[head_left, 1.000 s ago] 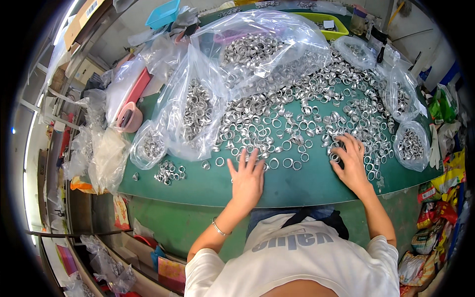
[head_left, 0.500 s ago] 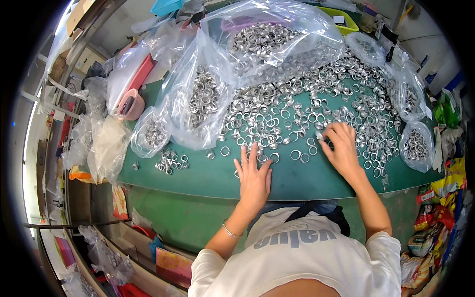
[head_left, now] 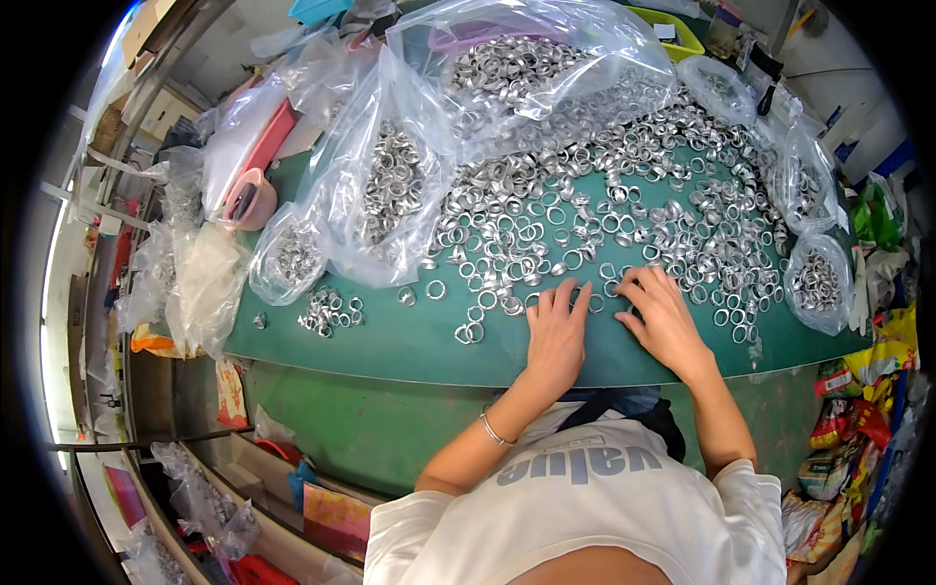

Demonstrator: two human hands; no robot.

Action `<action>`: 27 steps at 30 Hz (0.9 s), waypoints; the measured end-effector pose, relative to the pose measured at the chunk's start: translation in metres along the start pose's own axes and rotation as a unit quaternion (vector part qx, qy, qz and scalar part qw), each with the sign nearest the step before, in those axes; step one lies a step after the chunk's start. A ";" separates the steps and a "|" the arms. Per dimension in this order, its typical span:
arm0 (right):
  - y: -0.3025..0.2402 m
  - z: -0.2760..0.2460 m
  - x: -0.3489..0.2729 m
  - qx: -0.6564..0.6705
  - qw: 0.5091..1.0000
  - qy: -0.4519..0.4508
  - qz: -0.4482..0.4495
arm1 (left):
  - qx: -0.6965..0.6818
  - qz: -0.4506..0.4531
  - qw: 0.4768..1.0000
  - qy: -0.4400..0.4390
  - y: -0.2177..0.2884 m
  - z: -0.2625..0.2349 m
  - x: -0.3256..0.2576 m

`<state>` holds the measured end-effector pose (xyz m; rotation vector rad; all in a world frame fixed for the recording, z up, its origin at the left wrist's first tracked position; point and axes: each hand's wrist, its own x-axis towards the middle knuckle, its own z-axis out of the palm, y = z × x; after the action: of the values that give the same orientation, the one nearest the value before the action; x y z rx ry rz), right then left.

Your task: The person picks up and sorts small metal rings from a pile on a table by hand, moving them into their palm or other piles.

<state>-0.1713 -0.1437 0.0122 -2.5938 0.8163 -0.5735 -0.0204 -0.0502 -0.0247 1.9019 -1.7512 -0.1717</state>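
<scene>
Many silver metal rings [head_left: 502, 253] lie loose across the green tabletop [head_left: 390, 341]. My left hand [head_left: 558, 336] rests at their near edge, fingers stretched forward and slightly apart, its fingertips touching or just over a few rings. Close by on the right is my right hand [head_left: 665, 317], its fingers bent and the thumb apart from the forefinger, beside several rings. No ring shows between the fingers of either hand, though the undersides of the fingertips are hidden.
Clear plastic bags of rings stand at the left [head_left: 390, 195], far middle [head_left: 526, 88] and right [head_left: 817, 288]. A small ring cluster [head_left: 331, 312] lies front left. Further left are a pink cup [head_left: 252, 200] and red tray [head_left: 268, 136]. A yellow-green basket [head_left: 687, 44] sits far right.
My left hand has moved right, toward the right hand. My right hand has shifted slightly nearer to me, and the ring at its fingertips no longer shows there.
</scene>
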 end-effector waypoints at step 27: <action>-0.012 -0.006 -0.014 -0.033 0.996 -0.077 -0.015 | -0.081 0.042 0.994 -0.056 0.011 -0.001 0.000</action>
<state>-0.1794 -0.1273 0.0184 -2.6751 0.7591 -0.3541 -0.0293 -0.0504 -0.0189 1.7291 -1.8266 -0.3842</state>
